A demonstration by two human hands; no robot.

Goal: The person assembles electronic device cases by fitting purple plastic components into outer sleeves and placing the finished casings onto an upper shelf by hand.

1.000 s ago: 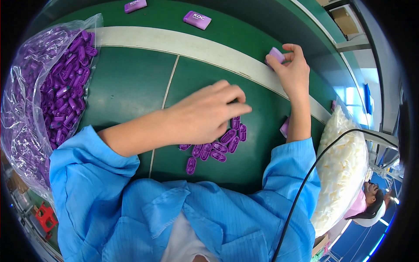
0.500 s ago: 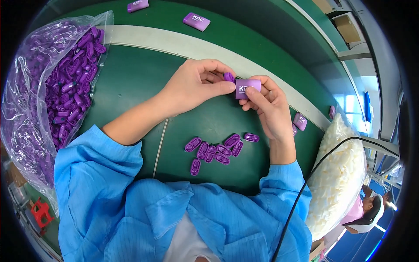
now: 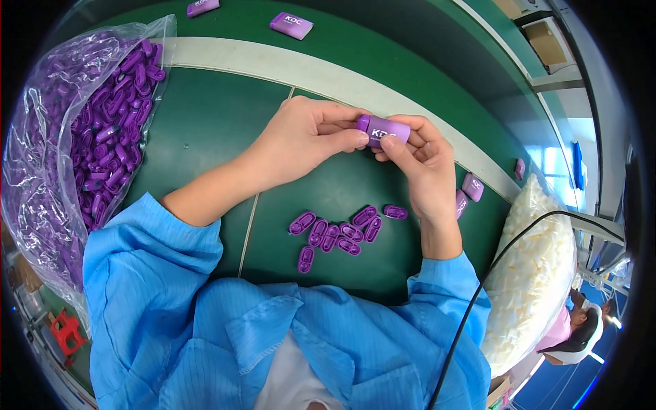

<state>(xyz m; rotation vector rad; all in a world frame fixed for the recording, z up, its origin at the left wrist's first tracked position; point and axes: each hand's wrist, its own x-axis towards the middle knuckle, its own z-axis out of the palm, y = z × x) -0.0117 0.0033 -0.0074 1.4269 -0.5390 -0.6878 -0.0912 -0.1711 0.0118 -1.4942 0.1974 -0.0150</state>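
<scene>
Between thumb and fingers, my right hand [image 3: 422, 147] grips a small purple shell [image 3: 393, 130] with white lettering, a flattened tube shape. Against its left end sits a purple end cap [image 3: 363, 122], pinched in my left hand [image 3: 314, 130]. Cap and shell touch; whether the cap is fully seated I cannot tell. Closer to me on the green worktop [image 3: 205, 137] lie several loose purple oval caps [image 3: 329, 237], their hollow sides up.
A clear plastic bag [image 3: 51, 150] full of purple caps [image 3: 113, 130] stands at the left. Finished-looking purple pieces [image 3: 292, 26] lie on the green belt [image 3: 383, 44] beyond a pale rail. At right are a bag of cream-coloured parts [image 3: 533, 273], a black cable [image 3: 471, 290] and another person [image 3: 574, 328].
My left hand has brought the end cap against the shell's left end, closing the gap. The pieces on the far belt have shifted slightly left.
</scene>
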